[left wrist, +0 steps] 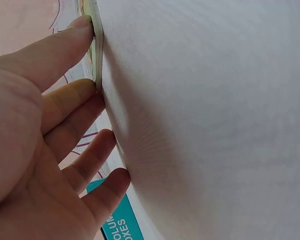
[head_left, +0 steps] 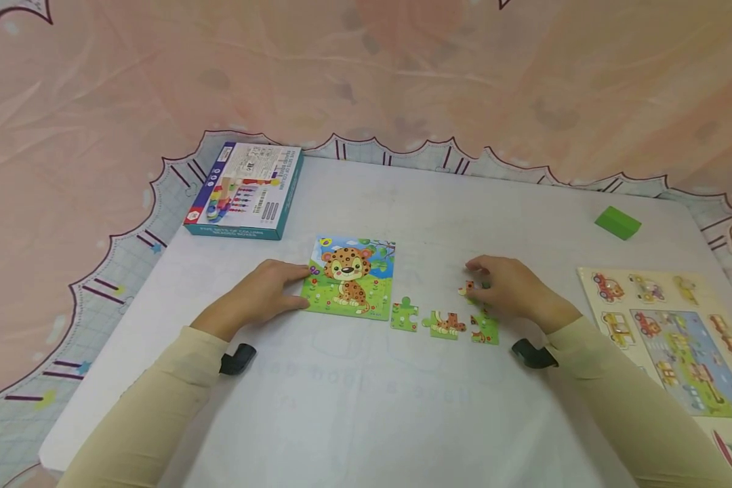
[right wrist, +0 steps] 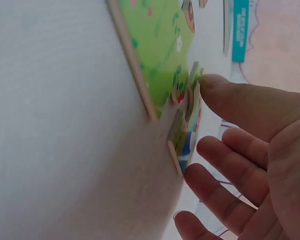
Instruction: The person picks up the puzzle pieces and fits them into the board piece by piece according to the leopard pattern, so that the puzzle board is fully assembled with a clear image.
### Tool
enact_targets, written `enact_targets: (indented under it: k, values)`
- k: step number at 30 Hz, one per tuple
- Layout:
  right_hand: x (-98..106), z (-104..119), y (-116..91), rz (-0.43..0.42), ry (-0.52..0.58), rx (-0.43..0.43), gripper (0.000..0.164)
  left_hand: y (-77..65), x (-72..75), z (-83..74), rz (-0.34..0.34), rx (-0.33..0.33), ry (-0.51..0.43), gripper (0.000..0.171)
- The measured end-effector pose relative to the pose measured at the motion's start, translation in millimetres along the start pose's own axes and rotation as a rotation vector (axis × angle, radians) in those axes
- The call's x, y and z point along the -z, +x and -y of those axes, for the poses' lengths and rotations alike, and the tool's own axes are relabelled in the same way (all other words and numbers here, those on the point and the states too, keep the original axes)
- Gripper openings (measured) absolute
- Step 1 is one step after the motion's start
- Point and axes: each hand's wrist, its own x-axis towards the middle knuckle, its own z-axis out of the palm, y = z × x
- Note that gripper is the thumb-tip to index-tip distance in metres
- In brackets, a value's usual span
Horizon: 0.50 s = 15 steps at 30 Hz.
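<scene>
My left hand touches the left edge of a square leopard-cub picture board with thumb and forefinger; its other fingers stretch out beside the edge in the left wrist view. To the board's right lie a green jigsaw piece, a piece with the cub's feet and a green corner piece. My right hand is over further jigsaw pieces, partly hiding them in the head view. Its thumb touches one, and its loosely bent fingers stand apart from the thumb near the pieces' far side.
A boxed bead set lies at the back left of the white table. Toward the back right is a green block. A vehicle puzzle board lies at the right, beside my right forearm. Patterned cloth hangs behind the table.
</scene>
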Motion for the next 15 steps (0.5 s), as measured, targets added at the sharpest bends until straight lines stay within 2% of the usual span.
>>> enact_targets:
  k: [9, 15]
  values:
    - [0.8, -5.7, -2.4, 0.025, 0.013, 0.001, 0.059, 0.0, -0.4, -1.3, -0.003, 0.007, 0.001, 0.062]
    - [1.3, -4.0, -0.4, 0.032, 0.005, 0.008, 0.058, 0.3, -0.4, -1.2, -0.003, 0.014, 0.013, 0.063]
